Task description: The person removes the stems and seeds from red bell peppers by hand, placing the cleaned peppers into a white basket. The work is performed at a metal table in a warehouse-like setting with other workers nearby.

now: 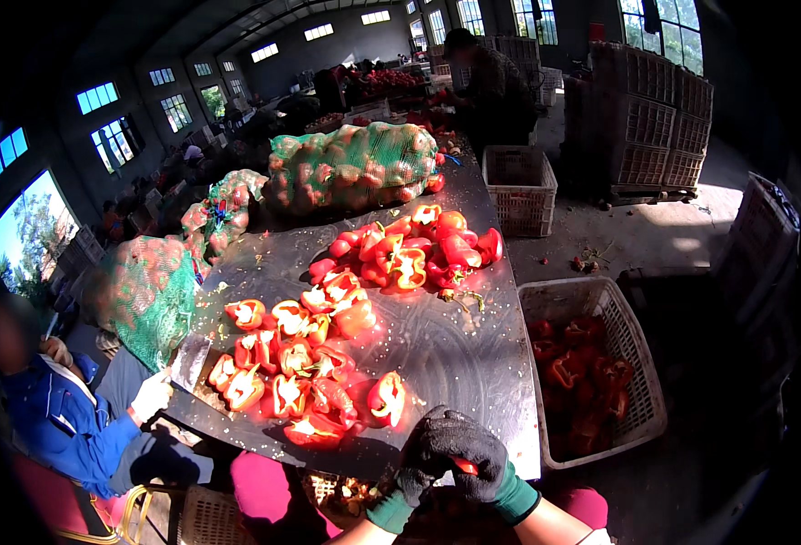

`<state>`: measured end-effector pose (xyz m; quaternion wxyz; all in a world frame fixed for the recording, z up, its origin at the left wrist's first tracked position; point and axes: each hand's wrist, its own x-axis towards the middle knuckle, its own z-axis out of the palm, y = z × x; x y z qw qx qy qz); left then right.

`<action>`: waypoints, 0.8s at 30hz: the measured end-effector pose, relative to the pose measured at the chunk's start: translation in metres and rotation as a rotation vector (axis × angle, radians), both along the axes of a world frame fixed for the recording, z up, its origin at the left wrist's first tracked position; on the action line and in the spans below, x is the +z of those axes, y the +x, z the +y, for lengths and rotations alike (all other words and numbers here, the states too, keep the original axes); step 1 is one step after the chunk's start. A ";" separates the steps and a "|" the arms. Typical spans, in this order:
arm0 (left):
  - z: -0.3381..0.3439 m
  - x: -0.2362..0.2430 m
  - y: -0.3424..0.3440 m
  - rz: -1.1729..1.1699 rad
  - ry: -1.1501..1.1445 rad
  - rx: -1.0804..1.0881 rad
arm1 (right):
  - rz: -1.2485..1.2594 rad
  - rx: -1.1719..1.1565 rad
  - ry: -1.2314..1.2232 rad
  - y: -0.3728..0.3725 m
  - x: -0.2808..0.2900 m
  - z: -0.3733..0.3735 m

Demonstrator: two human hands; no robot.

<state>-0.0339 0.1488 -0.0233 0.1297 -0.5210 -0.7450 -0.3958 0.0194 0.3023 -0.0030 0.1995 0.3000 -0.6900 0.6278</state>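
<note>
At the table's near edge, my left hand (422,459) and my right hand (475,461) come together, both in dark gloves with green cuffs. Their fingers are closed round a red bell pepper (464,465), of which only a small red patch shows. Whether a tool is also in the grip is hidden. Just left of my hands, several cut pepper halves (291,392) lie on the dark metal table (455,363), seeds and pale insides showing. A second heap of red peppers (405,259) sits farther back.
Green net sacks (355,168) of peppers stand on the table's far part and left side (146,291). A white crate (641,400) with pepper pieces is at the right. A seated co-worker (83,418) in blue holds a wide blade (189,361) at the table's left edge.
</note>
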 end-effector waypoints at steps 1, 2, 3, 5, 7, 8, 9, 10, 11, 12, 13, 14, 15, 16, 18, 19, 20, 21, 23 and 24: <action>0.002 0.001 0.002 -0.043 0.013 0.008 | -0.014 -0.015 0.019 0.001 -0.008 0.001; 0.005 0.003 0.007 -0.112 0.039 0.007 | -0.027 -0.031 0.038 0.001 -0.014 0.003; 0.005 0.004 0.011 -0.192 0.063 0.010 | -0.042 -0.039 0.050 0.001 -0.015 0.001; 0.005 0.005 0.018 -0.370 0.125 0.024 | -0.030 -0.009 0.030 -0.002 -0.007 0.001; 0.003 0.005 0.025 -0.518 0.191 0.051 | -0.039 0.028 0.012 -0.003 0.002 -0.001; 0.003 0.004 0.027 -0.571 0.227 0.068 | -0.053 0.046 0.003 -0.003 0.005 -0.001; 0.004 0.001 0.028 -0.617 0.265 0.094 | -0.071 0.065 -0.012 -0.003 0.006 -0.002; 0.006 -0.002 0.028 -0.653 0.305 0.123 | -0.078 0.023 -0.036 -0.005 0.005 -0.004; 0.009 -0.005 0.028 -0.665 0.349 0.169 | -0.085 -0.018 -0.061 -0.007 0.004 -0.008; 0.012 -0.007 0.028 -0.673 0.394 0.216 | -0.090 -0.064 -0.081 -0.008 0.003 -0.010; 0.015 -0.008 0.030 -0.671 0.446 0.273 | -0.287 -0.083 -0.091 -0.004 0.005 -0.011; 0.017 -0.008 0.030 -0.656 0.484 0.327 | -0.370 -0.076 -0.181 -0.003 0.002 -0.014; 0.018 -0.009 0.030 -0.639 0.512 0.372 | -0.453 -0.068 -0.272 -0.001 -0.002 -0.018; 0.020 -0.014 0.028 -0.643 0.536 0.396 | -0.538 -0.063 -0.360 0.000 -0.007 -0.020; 0.006 -0.043 0.012 -0.706 0.522 0.269 | -0.675 0.080 -0.505 -0.011 -0.025 -0.020; -0.001 -0.046 0.002 -0.783 0.496 0.145 | -0.632 0.043 -0.395 -0.014 -0.026 -0.020; -0.004 -0.049 0.003 -0.845 0.493 0.112 | -0.608 0.018 -0.410 -0.011 -0.025 -0.023; -0.003 -0.026 0.008 -0.866 0.465 0.067 | -0.642 0.053 -0.449 -0.009 -0.024 -0.020; -0.003 0.013 0.016 -0.902 0.417 -0.016 | -0.689 0.132 -0.533 -0.005 -0.021 -0.014; -0.005 0.011 0.012 -0.842 0.371 0.007 | -0.697 0.183 -0.584 -0.005 -0.019 -0.014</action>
